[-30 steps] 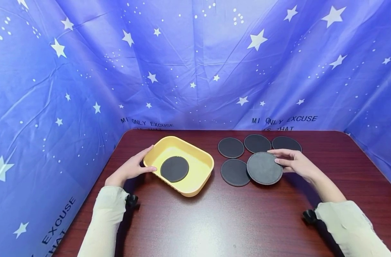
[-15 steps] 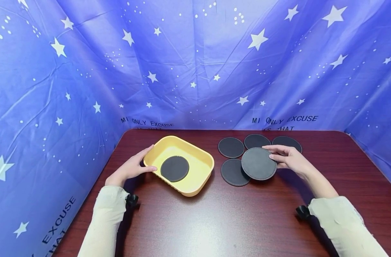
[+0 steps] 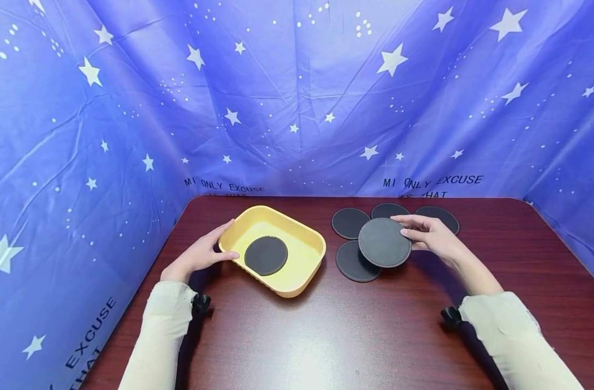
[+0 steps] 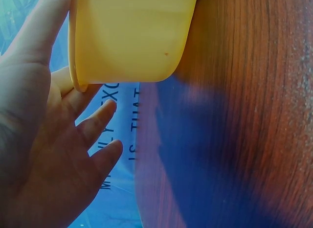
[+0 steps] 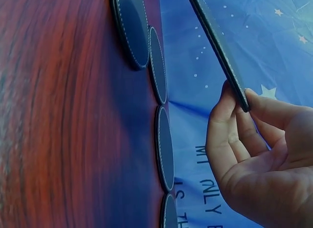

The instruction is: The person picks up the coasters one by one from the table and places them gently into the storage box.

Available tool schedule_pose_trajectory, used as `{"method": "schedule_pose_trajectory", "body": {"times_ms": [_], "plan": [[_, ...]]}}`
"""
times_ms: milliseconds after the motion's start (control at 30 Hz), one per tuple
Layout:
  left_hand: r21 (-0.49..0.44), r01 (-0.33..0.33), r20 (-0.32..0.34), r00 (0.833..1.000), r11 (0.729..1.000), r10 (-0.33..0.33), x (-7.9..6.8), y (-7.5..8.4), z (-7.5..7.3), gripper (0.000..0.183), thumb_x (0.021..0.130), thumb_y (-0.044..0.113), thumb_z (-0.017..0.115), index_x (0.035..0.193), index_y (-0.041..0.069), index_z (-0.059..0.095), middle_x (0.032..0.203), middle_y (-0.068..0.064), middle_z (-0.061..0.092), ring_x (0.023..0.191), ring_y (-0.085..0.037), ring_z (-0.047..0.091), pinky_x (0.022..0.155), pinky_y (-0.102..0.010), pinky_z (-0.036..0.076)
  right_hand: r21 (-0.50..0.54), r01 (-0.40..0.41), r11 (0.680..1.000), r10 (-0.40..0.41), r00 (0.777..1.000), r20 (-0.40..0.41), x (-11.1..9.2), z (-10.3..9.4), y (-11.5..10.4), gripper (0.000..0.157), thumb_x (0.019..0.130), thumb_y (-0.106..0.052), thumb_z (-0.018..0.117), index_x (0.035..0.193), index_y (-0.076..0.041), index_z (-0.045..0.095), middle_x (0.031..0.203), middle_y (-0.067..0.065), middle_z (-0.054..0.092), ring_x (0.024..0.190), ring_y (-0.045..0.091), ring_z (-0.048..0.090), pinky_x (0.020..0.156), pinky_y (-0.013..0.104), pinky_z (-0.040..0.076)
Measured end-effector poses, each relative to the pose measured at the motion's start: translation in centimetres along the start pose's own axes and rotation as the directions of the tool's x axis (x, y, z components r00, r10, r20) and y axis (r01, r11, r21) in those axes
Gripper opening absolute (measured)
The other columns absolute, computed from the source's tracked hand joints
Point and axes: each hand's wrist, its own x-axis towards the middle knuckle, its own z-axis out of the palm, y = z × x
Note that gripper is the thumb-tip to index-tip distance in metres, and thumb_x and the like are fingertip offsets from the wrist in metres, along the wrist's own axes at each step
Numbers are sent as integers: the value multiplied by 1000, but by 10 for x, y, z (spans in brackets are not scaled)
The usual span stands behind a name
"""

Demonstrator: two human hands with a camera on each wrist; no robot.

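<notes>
My left hand (image 3: 198, 255) grips the left corner of a yellow plastic basin (image 3: 302, 273), its thumb over the rim. Seen from the left wrist, the basin's wall (image 4: 129, 47) is between the thumb and index finger, while other fingers spread free. One black round coaster (image 3: 266, 255) lies flat inside the basin. My right hand (image 3: 436, 238) pinches another coaster (image 3: 385, 242) by its right edge, tilted above the table; the right wrist view shows this coaster (image 5: 220, 49) edge-on between thumb and fingers. Beneath and behind it lie a front coaster (image 3: 354, 262) and a back-left coaster (image 3: 350, 223).
Two more coasters, a back-middle one (image 3: 386, 210) and a back-right one (image 3: 440, 215), lie partly hidden behind the raised coaster and right hand. The dark red wooden table (image 3: 297, 336) meets a blue starry curtain (image 3: 297, 108) at its back and sides.
My right hand has carried the pinched coaster left and slightly upward in the head view, toward the basin. The left hand and basin have stayed in place.
</notes>
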Motion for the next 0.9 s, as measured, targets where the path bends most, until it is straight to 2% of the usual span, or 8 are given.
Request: {"method": "schedule_pose_trajectory", "body": {"times_ms": [233, 667, 900], "plan": [[3, -8, 1, 1000, 1000, 8, 1, -2, 0, 94, 86, 40, 77, 158, 8, 27, 163, -18, 29, 149, -41, 28, 120, -59, 26, 22, -4, 1000, 4, 1000, -1, 7, 6, -5, 48, 99, -16, 62, 144, -3, 50, 107, -8, 63, 94, 1, 64, 78, 28, 62], [2, -7, 2, 1000, 1000, 7, 2, -2, -1, 94, 86, 39, 77, 158, 8, 26, 163, -18, 29, 149, -40, 29, 121, -58, 26, 71, 12, 997, -12, 1000, 6, 20, 22, -17, 48, 99, -14, 62, 144, -3, 50, 114, -19, 64, 97, 0, 67, 79, 27, 61], [16, -11, 5, 1000, 1000, 11, 1, -2, 0, 93, 85, 39, 77, 158, 7, 27, 163, -18, 29, 149, -40, 29, 121, -58, 27, 94, 15, 995, -16, 1000, 19, 26, 32, -26, 49, 99, -12, 61, 144, 0, 48, 113, -17, 64, 95, 1, 66, 80, 26, 61]]}}
